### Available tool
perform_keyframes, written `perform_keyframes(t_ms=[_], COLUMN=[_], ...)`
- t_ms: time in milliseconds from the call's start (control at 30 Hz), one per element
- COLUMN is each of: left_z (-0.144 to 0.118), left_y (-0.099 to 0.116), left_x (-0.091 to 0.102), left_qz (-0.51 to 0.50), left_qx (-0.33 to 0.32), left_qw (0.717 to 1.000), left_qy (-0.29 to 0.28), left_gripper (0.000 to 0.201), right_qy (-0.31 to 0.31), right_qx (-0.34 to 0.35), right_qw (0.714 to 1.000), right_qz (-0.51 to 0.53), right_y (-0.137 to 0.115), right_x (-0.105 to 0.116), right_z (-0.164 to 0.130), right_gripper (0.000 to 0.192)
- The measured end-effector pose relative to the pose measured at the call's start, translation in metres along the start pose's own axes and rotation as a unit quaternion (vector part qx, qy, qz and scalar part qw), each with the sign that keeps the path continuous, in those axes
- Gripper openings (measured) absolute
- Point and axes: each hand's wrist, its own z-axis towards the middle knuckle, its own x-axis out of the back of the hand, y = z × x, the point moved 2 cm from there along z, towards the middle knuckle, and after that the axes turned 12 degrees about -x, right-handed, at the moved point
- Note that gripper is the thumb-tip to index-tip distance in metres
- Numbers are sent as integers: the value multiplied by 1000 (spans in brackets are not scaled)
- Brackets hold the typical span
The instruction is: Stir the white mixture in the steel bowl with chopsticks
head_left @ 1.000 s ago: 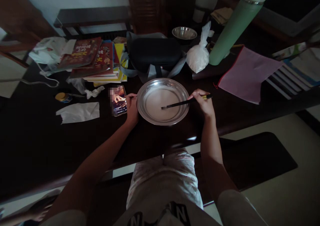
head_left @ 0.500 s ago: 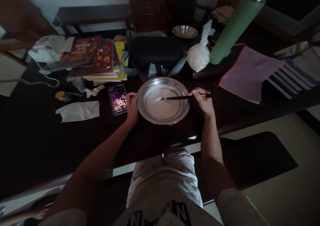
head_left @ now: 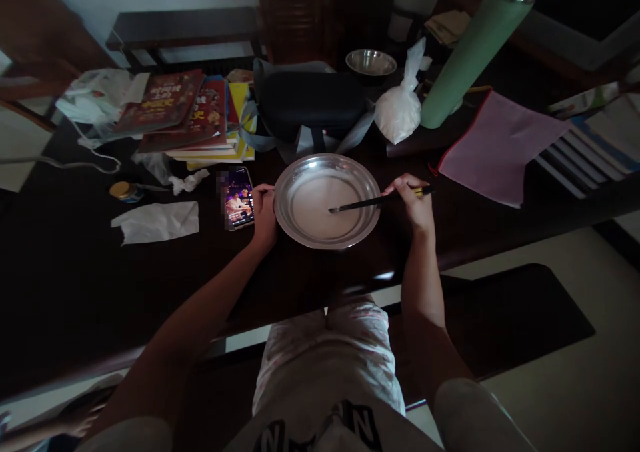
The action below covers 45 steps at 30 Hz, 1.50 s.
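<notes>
A round shallow steel plate (head_left: 327,201) of pale liquid sits on the dark wooden worktop (head_left: 75,279). The left hand (head_left: 263,213) grips its left rim; the right hand (head_left: 413,202) pinches dark chopsticks (head_left: 373,203), tips submerged. Stirring goes best slowly, keeping tips low and the rim steadied.

Two hands, left hand (head_left: 263,215) and right hand (head_left: 414,205). One metal dish (head_left: 327,201), one pair of chopsticks (head_left: 373,203), one phone (head_left: 239,198), one small metal bowl (head_left: 371,62), one green flask (head_left: 467,55), one white plastic bag (head_left: 399,109), one pink pouch (head_left: 493,145), one dark case (head_left: 310,102).
</notes>
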Motion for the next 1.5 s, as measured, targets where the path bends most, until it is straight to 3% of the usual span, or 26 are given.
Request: perform_keyframes(t_ms=[133,300,467,667,833,1000,1200,1367,1500], left_z=[0,1,0,1,1,1,1,1,1], left_y=[0,3,5,1,-1,-2,0,1,0], left_x=[0,-1,-2,0,1,1,1,1,0], left_qz=[-5,1,-6,1,-8,-11,-9,-2,-10], left_qx=[-2,-3,0,-8,-14,-3,-12,-10,-3], left_qw=[1000,1000,1000,1000,1000,1000,1000,1000,1000], left_qy=[-8,-7,-3,-11,-9,-8,-13,-17,-12], left_gripper=[15,14,11,15,14,14,17,20,21], right_qy=[-66,7,-54,8,-66,16,-50,18,-51], right_qx=[16,15,16,4,15,5,9,0,-2], right_qw=[998,1000,998,1000,998,1000,998,1000,999], right_qz=[-15,7,-15,11,-12,6,-26,-3,-13], right_y=[-2,-1,-1,0,-1,-1,-1,-1,0], right_x=[-5,0,-5,-1,-6,0,-5,0,-4], right_z=[0,-1,0,0,1,0,1,0,1], right_gripper=[48,47,49,49,49,50,53,55,53])
